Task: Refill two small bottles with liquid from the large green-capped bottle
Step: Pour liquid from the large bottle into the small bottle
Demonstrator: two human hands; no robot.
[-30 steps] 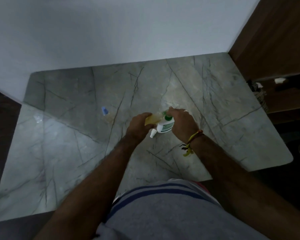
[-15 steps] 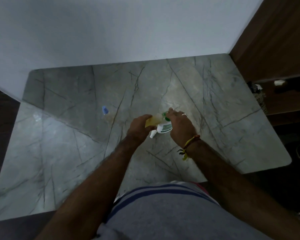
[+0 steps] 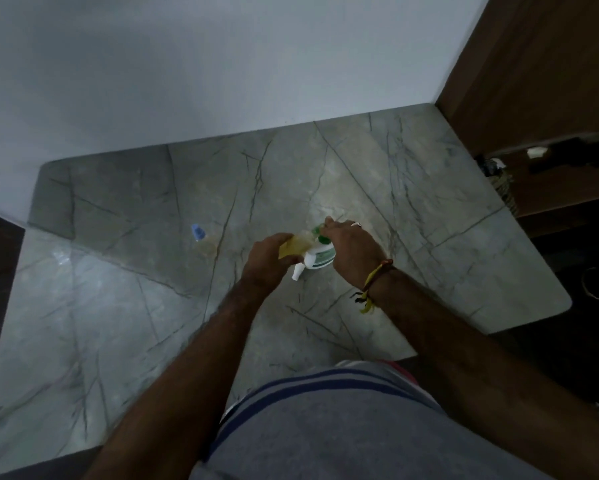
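- The left hand (image 3: 268, 259) hides most of the yellowish bottle (image 3: 293, 247); its fingers are out of sight.
- The green cap (image 3: 323, 239) is half covered by the right hand (image 3: 351, 249).
- Left of the hands, a small blue-capped thing (image 3: 197, 232) is too small to identify.

Dim, soft and grainy throughout, with pale glare on the counter (image 3: 83, 306) at left, dark lower-right corners, and wide-angle bending of edges.

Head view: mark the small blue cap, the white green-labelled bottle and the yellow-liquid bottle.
small blue cap (image 3: 197, 232), head view, middle of the cap.
white green-labelled bottle (image 3: 320, 258), head view, label on its body.
yellow-liquid bottle (image 3: 293, 247), head view, exposed side beside the left hand.
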